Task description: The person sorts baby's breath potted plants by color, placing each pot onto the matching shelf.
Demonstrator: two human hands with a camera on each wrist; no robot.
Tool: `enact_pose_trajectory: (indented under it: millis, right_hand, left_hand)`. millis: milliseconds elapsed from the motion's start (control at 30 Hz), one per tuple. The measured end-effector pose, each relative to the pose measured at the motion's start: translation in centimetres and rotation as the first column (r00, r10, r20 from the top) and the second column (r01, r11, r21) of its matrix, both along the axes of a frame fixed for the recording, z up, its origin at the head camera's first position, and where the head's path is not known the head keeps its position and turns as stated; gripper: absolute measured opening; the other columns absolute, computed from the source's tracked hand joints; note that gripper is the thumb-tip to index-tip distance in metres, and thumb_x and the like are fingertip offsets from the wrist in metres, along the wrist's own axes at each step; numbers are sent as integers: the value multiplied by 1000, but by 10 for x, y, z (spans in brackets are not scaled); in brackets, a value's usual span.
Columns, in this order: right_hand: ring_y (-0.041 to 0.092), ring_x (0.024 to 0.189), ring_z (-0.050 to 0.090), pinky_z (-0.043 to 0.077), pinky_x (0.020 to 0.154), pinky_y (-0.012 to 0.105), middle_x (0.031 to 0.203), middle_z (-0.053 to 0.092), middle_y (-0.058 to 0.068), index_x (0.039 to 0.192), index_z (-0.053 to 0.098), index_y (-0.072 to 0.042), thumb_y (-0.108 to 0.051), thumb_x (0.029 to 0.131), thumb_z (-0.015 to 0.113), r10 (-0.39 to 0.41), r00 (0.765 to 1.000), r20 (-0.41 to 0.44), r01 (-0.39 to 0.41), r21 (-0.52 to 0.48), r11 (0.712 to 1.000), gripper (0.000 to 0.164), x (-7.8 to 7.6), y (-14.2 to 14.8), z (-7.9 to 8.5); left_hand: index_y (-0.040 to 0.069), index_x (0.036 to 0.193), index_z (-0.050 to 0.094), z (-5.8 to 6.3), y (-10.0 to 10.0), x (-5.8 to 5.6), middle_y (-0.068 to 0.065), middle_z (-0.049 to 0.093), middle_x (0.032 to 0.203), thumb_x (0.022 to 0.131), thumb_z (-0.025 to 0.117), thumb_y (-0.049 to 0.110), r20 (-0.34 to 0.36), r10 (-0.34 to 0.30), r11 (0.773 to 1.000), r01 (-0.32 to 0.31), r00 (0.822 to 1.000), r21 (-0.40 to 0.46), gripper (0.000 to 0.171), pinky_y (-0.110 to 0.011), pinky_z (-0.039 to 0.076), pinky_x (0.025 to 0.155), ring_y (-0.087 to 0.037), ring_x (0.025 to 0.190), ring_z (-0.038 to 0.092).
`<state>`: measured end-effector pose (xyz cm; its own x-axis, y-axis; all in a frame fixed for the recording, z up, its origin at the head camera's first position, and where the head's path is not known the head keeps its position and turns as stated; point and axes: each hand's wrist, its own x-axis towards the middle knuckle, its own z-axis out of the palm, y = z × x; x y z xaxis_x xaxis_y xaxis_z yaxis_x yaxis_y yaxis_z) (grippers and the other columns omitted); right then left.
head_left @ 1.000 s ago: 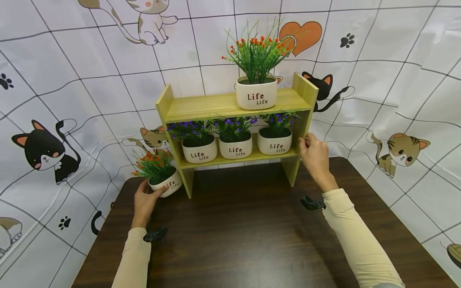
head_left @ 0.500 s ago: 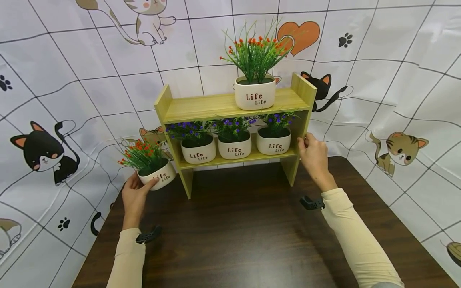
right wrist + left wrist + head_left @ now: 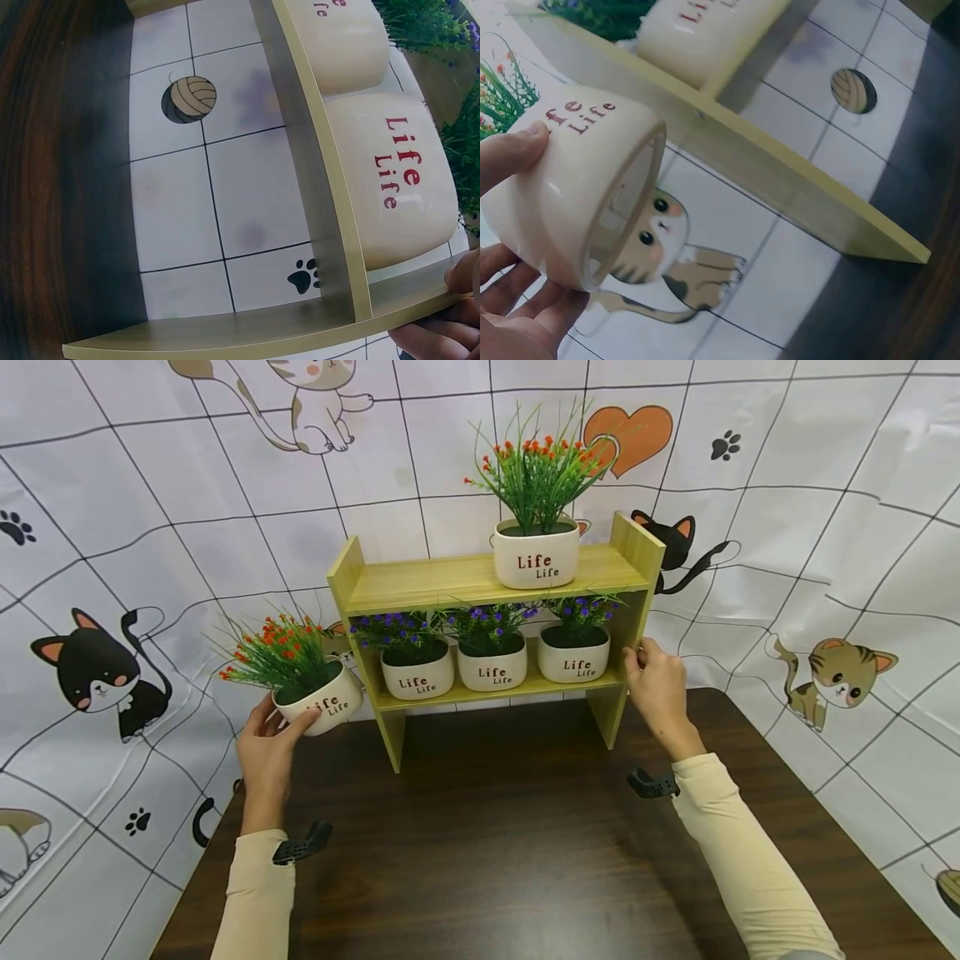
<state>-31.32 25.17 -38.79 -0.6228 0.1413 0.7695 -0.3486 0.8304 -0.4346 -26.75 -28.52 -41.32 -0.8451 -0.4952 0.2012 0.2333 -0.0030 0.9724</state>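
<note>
My left hand (image 3: pixel 266 752) grips a white "Life" flowerpot (image 3: pixel 333 703) with orange-red flowers, thumb on its front and fingers under it. The pot is tilted, held above the table to the left of the wooden shelf (image 3: pixel 420 578); the left wrist view shows the hollow underside of the pot (image 3: pixel 577 187). My right hand (image 3: pixel 660 685) pinches the shelf's right side panel at the level of the lower board. Seen from the right wrist, the thumb lies inside that panel (image 3: pixel 225 337) and the other fingers outside it.
A second orange-flowered pot (image 3: pixel 536 560) stands on the right half of the top board. Three purple-flowered pots, among them a middle pot (image 3: pixel 492 667), line the lower board. Behind is a cat-print wall covering (image 3: pixel 750 610); below, a dark wooden table (image 3: pixel 480 852).
My left hand has lifted the orange-flowered pot off the table beside the shelf, moving it up and to the left. The right hand stays at the shelf's side.
</note>
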Motion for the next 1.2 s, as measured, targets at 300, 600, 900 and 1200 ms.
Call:
enact_pose_trajectory:
  millis: [300,600,900,1200]
  right_hand:
    - [32,49,48,38,54,47,56,62,19,92,66,11,-2,100,67,-5,1000,-2,5,-3,1000,15,0,0,-1]
    - [14,46,34,26,49,34,49,50,10,89,66,10,-1,100,67,-2,1000,-22,2,3,1000,16,0,-1,0]
    - [11,44,29,23,48,33,49,39,1,81,61,7,0,100,68,-3,1000,-13,3,6,1000,21,0,-2,0]
    - [21,47,34,25,51,35,49,41,4,81,59,8,0,100,66,3,1000,-8,-3,6,1000,22,1,-1,1]
  left_hand:
    - [13,148,64,18,5,10,5,68,121,82,94,10,-79,39,999,-41,996,-20,72,-11,56,81,-12,111,66]
    - [7,140,70,44,15,29,-2,75,110,84,90,1,-248,15,1000,-7,969,30,59,-16,58,75,-16,100,70]
    - [5,136,73,66,28,41,-5,77,112,84,86,-6,-355,-11,1000,15,935,9,55,-19,61,78,-17,99,74]
    - [7,138,72,85,45,48,-5,77,114,86,85,-4,-373,-49,998,33,927,-50,55,-20,60,81,-19,102,73]
